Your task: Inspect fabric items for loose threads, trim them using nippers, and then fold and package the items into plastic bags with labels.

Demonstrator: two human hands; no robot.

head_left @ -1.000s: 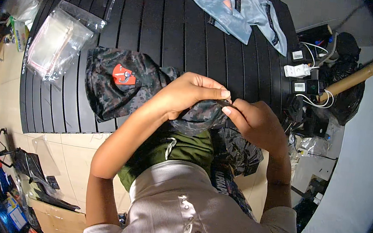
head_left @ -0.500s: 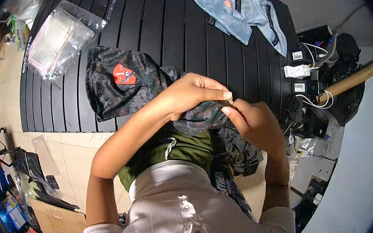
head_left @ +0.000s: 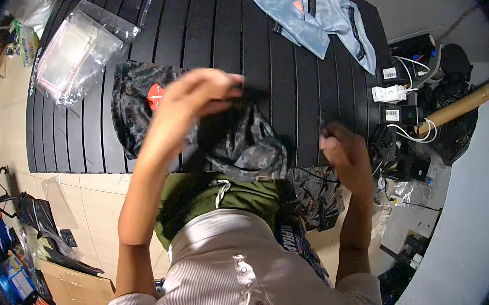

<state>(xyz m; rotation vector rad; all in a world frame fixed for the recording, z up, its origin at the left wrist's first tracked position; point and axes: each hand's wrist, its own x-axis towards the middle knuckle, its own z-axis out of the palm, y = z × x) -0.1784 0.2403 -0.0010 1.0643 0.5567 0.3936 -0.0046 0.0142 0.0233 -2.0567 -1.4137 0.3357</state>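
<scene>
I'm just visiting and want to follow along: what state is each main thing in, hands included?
Left hand: blurred, above the camouflage cloth; grip unclear
Right hand: blurred, fingers curled; contents unclear
Camouflage cloth: rumpled, partly hidden
Light blue cloth: loosely laid out
Clear plastic bag: lying on the table
Black plastic: crumpled

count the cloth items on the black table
2: the camouflage cloth, by the near edge of the black table and partly hidden by the left hand, and the light blue cloth, far right. Folds could hide another.
</scene>
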